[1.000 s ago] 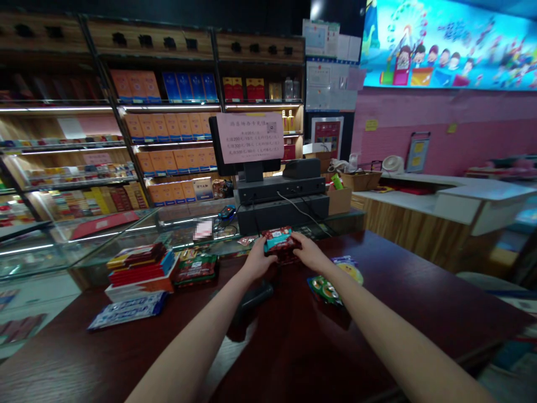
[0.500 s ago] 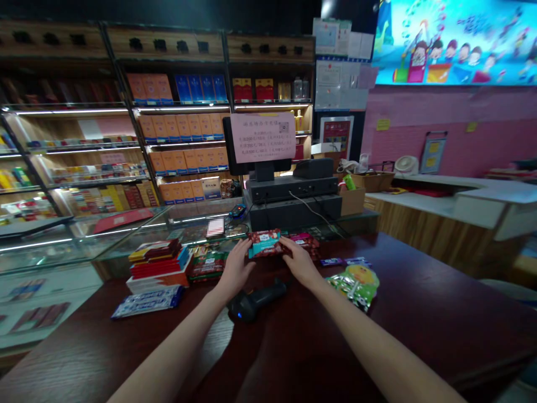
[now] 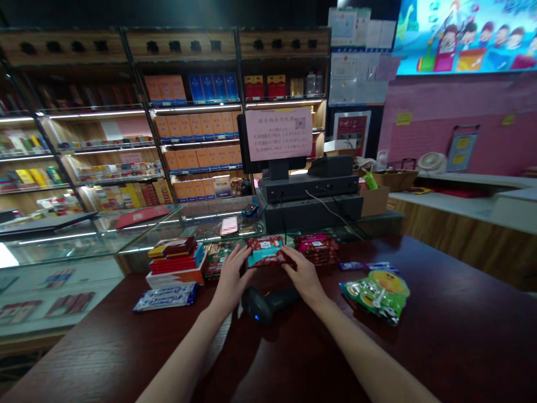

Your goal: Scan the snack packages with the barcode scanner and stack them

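Observation:
A stack of chocolate bars in red-brown and teal wrappers [image 3: 265, 252] lies at the far side of the dark wooden counter [image 3: 319, 358]. My left hand [image 3: 230, 277] presses its left end with the fingers, and my right hand [image 3: 305, 278] does the same at the right end. Below them, a black barcode scanner [image 3: 262, 307] with a blue light lies between my wrists. To the right sits another stack of red and pink-labelled bars [image 3: 318, 250]; to the left, dark green-wrapped packets [image 3: 216, 260] are partly hidden by my left hand.
Boxed red and yellow packs [image 3: 178, 260] and blue-silver packets [image 3: 166, 296] occupy the left. A green snack bag [image 3: 380, 294] and small purple bars [image 3: 352, 266] lie right. Behind stand a glass display case [image 3: 201, 215] and a cash register [image 3: 310, 210] with a monitor.
The view has turned a little left, so the surroundings shift right. The teal-wrapped bars, with both hands at their ends, have come slightly nearer and sit farther left of the pink-labelled stack.

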A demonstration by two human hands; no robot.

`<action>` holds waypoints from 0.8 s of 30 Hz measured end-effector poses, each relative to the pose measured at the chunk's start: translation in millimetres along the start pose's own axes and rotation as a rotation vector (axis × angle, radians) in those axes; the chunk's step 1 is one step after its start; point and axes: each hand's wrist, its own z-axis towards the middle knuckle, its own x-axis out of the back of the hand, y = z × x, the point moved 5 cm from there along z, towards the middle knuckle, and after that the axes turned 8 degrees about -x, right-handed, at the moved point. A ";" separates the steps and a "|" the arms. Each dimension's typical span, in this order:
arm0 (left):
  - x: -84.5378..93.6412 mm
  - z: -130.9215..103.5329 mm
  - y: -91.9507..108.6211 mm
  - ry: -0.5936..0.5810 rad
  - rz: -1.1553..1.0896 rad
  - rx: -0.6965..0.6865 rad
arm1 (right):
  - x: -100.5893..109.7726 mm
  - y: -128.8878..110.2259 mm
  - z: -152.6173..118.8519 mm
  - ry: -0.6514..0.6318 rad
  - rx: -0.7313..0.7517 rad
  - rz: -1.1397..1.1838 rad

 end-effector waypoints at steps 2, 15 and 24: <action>2.1 -2.8 -0.5 -0.001 -0.013 0.029 | -3.2 1.8 -2.4 -0.008 -0.010 0.010; 0.2 -14.8 -12.9 0.084 -0.079 0.182 | -9.7 -0.6 -3.5 -0.048 -0.097 0.039; 6.0 -14.8 -7.5 0.109 -0.064 0.186 | -8.0 -18.1 -2.6 -0.025 -0.080 0.064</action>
